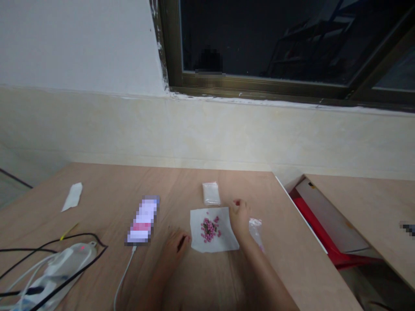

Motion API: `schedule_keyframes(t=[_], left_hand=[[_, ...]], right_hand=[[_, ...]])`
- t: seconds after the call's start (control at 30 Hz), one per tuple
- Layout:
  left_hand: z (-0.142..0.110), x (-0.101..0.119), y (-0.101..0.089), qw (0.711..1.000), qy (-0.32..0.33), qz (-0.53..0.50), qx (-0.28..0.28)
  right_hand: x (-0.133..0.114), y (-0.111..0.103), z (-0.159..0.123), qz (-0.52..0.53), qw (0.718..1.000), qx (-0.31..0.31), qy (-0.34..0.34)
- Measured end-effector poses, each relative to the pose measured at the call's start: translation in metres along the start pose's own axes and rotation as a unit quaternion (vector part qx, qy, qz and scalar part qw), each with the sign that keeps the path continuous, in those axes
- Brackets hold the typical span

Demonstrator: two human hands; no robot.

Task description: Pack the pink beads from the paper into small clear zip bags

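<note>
A white square sheet of paper (pixel 198 244) lies on the wooden table, and in its middle is a small heap of pink bead-like pieces (pixel 209 229) with some green among them. My left hand (pixel 177 242) rests just off the sheet's left edge, fingers curled in; what they hold, if anything, is hidden. By the sheet's upper right corner is my right hand (pixel 239 216), overlapping its right edge, with the fingers drawn together in a pinch. Whatever may be in that pinch is too small to make out. Partly behind my right forearm lies a clear plastic bag (pixel 256 229).
Beyond the sheet lies a clear packet with white contents (pixel 211 193). To the left are a phone (pixel 143 220) on a white cable, a white power strip (pixel 76 259) with black cords, and a white scrap (pixel 72 196). A gap with a red object (pixel 319 229) borders the table's right edge.
</note>
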State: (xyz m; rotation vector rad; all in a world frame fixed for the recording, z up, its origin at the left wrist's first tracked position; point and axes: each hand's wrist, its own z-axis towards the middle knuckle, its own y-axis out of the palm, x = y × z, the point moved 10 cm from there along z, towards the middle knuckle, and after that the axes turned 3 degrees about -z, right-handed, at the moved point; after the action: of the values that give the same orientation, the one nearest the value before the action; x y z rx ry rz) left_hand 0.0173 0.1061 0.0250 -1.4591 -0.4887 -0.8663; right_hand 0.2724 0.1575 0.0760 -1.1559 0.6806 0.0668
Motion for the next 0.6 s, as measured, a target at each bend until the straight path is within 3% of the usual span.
schedule_keyframes(t=[0.13,0.23,0.43,0.6], left_hand=[[0.0,-0.002,-0.001,1.0,0.001,0.001,0.012],[0.001,-0.001,0.0,1.0,0.008,-0.001,0.009],[0.0,-0.001,-0.001,1.0,0.002,-0.018,0.009],[-0.003,-0.001,0.002,1.0,-0.014,-0.017,-0.008]], right_hand=[[0.049,-0.021,-0.053,-0.135,0.99,-0.013,0.033],[0.07,-0.024,-0.081,-0.169,0.984,-0.03,0.048],[0.073,-0.03,-0.089,-0.126,0.992,-0.005,0.018],[0.076,-0.043,-0.088,-0.032,0.999,0.015,0.024]])
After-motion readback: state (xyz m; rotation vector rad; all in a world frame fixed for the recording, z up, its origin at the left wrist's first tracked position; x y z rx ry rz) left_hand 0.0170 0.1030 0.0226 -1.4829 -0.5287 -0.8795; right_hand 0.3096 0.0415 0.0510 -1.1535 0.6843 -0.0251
